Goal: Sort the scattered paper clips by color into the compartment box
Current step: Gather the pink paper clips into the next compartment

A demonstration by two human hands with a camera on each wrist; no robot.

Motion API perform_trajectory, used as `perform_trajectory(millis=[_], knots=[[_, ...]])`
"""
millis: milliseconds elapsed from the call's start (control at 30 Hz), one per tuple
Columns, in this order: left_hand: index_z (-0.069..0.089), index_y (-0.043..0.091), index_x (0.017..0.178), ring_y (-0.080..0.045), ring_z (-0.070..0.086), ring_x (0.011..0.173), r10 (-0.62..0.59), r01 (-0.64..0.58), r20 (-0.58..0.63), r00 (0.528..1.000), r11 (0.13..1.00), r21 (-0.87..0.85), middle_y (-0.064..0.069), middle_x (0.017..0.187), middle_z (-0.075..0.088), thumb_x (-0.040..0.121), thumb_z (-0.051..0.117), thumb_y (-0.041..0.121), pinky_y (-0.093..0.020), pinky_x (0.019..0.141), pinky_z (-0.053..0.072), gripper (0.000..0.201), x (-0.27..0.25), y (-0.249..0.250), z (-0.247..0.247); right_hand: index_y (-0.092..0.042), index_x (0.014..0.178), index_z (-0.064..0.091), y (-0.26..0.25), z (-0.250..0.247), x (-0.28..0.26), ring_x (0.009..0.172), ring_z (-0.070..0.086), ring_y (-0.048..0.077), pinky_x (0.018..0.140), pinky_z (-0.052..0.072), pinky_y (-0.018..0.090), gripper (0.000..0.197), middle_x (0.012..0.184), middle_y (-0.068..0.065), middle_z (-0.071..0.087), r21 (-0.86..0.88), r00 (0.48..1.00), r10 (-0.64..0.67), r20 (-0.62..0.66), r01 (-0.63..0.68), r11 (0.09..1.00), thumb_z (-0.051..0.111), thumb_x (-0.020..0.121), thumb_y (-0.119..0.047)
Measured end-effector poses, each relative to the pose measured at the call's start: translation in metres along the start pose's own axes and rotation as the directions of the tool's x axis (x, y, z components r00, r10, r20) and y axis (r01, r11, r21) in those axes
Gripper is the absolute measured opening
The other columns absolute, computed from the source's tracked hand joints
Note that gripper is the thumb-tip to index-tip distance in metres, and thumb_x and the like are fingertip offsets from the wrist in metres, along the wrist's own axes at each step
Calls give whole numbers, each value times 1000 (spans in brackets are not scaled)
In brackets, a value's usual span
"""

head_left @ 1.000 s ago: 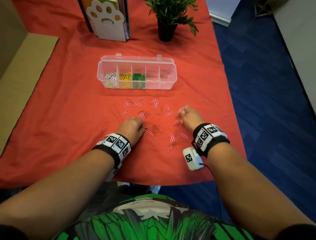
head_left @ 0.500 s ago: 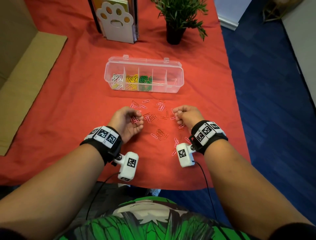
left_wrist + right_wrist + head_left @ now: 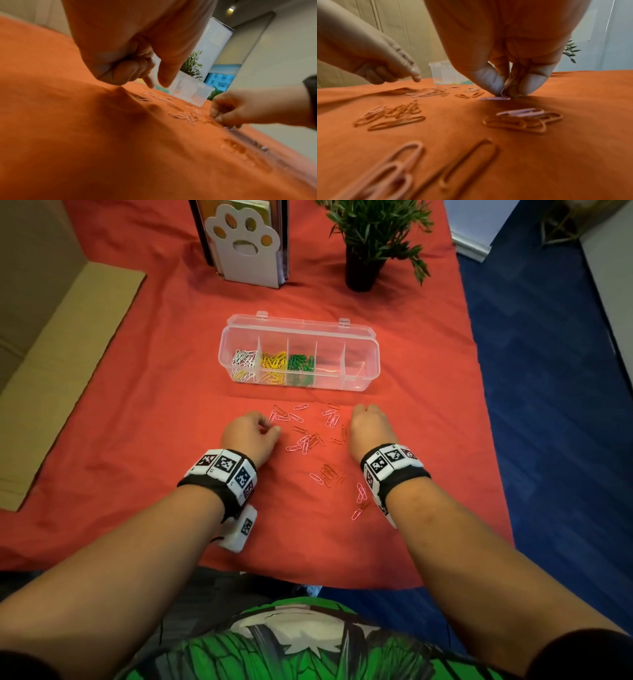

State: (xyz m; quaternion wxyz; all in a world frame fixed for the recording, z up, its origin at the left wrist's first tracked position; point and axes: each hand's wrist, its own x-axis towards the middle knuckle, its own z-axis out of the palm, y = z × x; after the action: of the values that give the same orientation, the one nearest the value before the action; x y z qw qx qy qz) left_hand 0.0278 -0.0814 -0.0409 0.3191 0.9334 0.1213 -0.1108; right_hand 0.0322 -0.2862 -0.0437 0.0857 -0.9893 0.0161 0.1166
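Observation:
The clear compartment box (image 3: 363,350) stands open on the red cloth, with white, yellow and green clips in its three left cells. Pink and red paper clips (image 3: 306,440) lie scattered between my hands. My left hand (image 3: 270,429) is palm down at the left of the scatter. In the left wrist view its curled fingers (image 3: 130,70) hold pink clips, while thumb and index point down at the cloth. At the right of the scatter, my right hand (image 3: 506,92) pinches a pink clip (image 3: 494,98) that lies on the cloth.
A white paw-shaped book stand (image 3: 246,241) and a potted plant (image 3: 370,237) stand behind the box. A cardboard flap (image 3: 68,364) lies at the left. The table's right edge (image 3: 479,392) drops to blue carpet. More clips (image 3: 329,474) lie nearer me.
My left hand has turned from palm up to palm down and moved forward to the clips nearest the box. The right hand has shifted slightly forward and lowered its fingertips to the cloth.

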Motion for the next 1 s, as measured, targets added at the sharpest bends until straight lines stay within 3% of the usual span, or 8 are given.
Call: perform_trajectory(millis=[200,300,367,433,600,767,867,1000], knots=[[64,9,99,-33,60,100,57,-55,-10,998,986,157,-15,105,67,80,66,26,-34,84,45,25,2,-17,-3,-5,105,56,-1,-8,12,103,58,31,90,47,37,23,110,15,60,362,976,141,167,-193,912,47,84,-6],[63,5,91,-36,59,98,92,-98,41,995,980,174,-20,103,66,85,58,20,-37,82,44,17,3,-17,0,-11,78,59,-7,-20,6,64,51,20,59,40,30,20,69,5,54,842,926,162,341,-378,385,41,85,-5],[63,3,90,-37,58,98,98,-108,70,993,979,174,-21,103,65,87,54,18,-39,83,44,18,4,-17,1,-9,67,54,-11,-27,-4,50,34,14,49,25,24,24,52,0,35,901,893,126,433,-427,-73,36,82,-6],[62,3,91,-38,58,99,105,-117,77,991,978,173,-22,103,64,87,52,17,-39,84,44,18,5,-18,1,-9,63,52,-15,-28,-9,47,31,12,48,23,22,21,43,-4,30,824,855,76,514,-466,-322,39,79,-13],[61,10,105,-33,57,99,209,-222,92,974,960,173,-16,103,62,83,62,25,-35,85,43,26,5,-21,-2,-7,86,60,-29,-20,-14,44,31,8,43,24,20,25,53,-3,30,831,867,17,497,-471,-296,36,84,-1],[62,7,94,-36,56,97,221,-255,174,959,945,206,-18,102,59,86,56,22,-39,87,44,18,5,-20,2,-3,84,61,-44,-15,-12,46,38,6,43,30,15,28,63,3,43,884,889,-11,458,-457,-98,36,84,10],[61,2,93,-38,57,97,227,-264,192,955,944,198,-22,99,61,90,47,19,-40,86,44,22,8,-21,2,-4,86,61,-43,-16,-9,52,46,9,45,39,15,26,65,4,47,883,889,-12,458,-456,-110,38,87,10],[58,5,85,-26,51,73,85,-55,264,961,991,-119,-13,77,57,85,49,25,-36,67,39,22,6,-15,-10,-8,89,61,-35,-19,-7,57,48,10,49,39,19,20,68,1,50,865,877,11,481,-472,-167,42,92,-1]])
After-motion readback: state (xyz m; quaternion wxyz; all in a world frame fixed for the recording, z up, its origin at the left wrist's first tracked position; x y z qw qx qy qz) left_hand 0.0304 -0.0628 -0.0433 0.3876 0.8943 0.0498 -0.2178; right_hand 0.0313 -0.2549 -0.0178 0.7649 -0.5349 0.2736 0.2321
